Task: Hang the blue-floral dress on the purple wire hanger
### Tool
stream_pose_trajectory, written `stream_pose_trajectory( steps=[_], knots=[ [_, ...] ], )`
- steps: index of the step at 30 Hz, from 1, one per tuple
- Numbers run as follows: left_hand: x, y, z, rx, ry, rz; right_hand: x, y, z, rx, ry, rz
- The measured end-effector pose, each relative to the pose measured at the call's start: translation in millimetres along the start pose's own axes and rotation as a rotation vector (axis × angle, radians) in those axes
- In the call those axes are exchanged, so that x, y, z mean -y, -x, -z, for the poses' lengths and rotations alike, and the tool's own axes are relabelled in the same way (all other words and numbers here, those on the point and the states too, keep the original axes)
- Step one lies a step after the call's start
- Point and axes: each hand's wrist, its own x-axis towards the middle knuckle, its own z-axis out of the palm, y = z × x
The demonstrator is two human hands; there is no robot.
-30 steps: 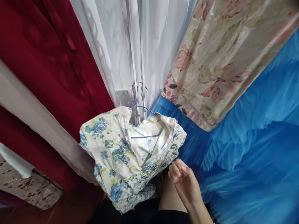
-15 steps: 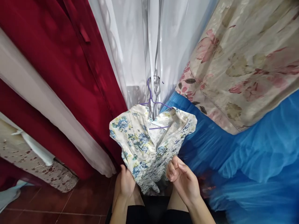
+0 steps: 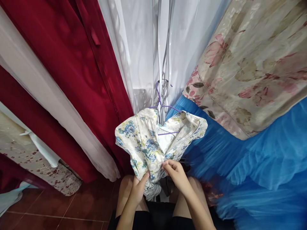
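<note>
A cream garment with blue flowers point(image 3: 148, 143) hangs on a thin purple wire hanger point(image 3: 158, 99), whose hook sits on a white metal grille behind a sheer curtain. My left hand point(image 3: 138, 189) grips the lower edge of the garment from below, fingers closed on the cloth. To its right, my right hand point(image 3: 174, 170) pinches the front of the garment, thumb and fingers pressed on the fabric. Both hands meet near the garment's lower middle. My bare knees show under the hands.
A dark red curtain point(image 3: 72, 73) hangs at the left, a sheer white curtain point(image 3: 136, 48) in the middle. A beige cloth with pink flowers point(image 3: 251, 64) lies over blue ruffled tulle point(image 3: 259, 166) at the right. Red-brown floor tiles point(image 3: 72, 207) are below.
My left hand has come into view and taken the garment's lower edge. My right hand, open and apart from the cloth a second ago, has closed on the front. The view shifted left.
</note>
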Motion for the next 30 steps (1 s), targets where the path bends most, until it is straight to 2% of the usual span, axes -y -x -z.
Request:
stream_pose_trajectory(
  steps=[3,5,6,7,9,11,12,16,19,22,26,28,30],
  knots=[
    [11,-4,6.4,-0.237,-0.11,-0.221,-8,4,7,-0.059,-0.059,-0.034],
    [17,-5,2.1,-0.409,-0.255,-0.438,-9,7,11,-0.069,-0.053,-0.039],
    [19,-5,-3.5,-0.429,-0.339,-0.542,-7,8,12,-0.064,-0.051,-0.039],
    [20,-5,-11.0,-0.386,-0.421,-0.621,-5,9,13,-0.055,-0.05,-0.036],
    [20,-4,-30.0,-0.156,-0.539,-0.688,1,11,13,-0.029,-0.046,-0.023],
    [17,-5,-49.5,0.06,-0.573,-0.651,6,14,13,0.003,-0.035,-0.011],
    [15,-6,-57.8,0.109,-0.569,-0.626,8,15,14,0.02,-0.029,-0.008],
    [9,-7,-74.3,0.161,-0.569,-0.597,16,15,18,0.039,-0.043,-0.058],
    [4,-7,-73.5,0.236,-0.615,-0.605,36,0,22,-0.046,-0.131,-0.086],
    [-3,-7,-69.2,0.263,-0.716,-0.596,76,-32,24,-0.089,-0.194,-0.001],
    [-13,-6,-62.0,0.299,-0.904,-0.604,141,-79,23,-0.078,-0.3,0.178],
    [-16,-7,-57.1,0.347,-0.987,-0.615,162,-91,19,-0.067,-0.357,0.203],
    [-22,-12,-51.9,0.409,-1.024,-0.611,170,-93,14,-0.074,-0.364,0.213]
  ],
)
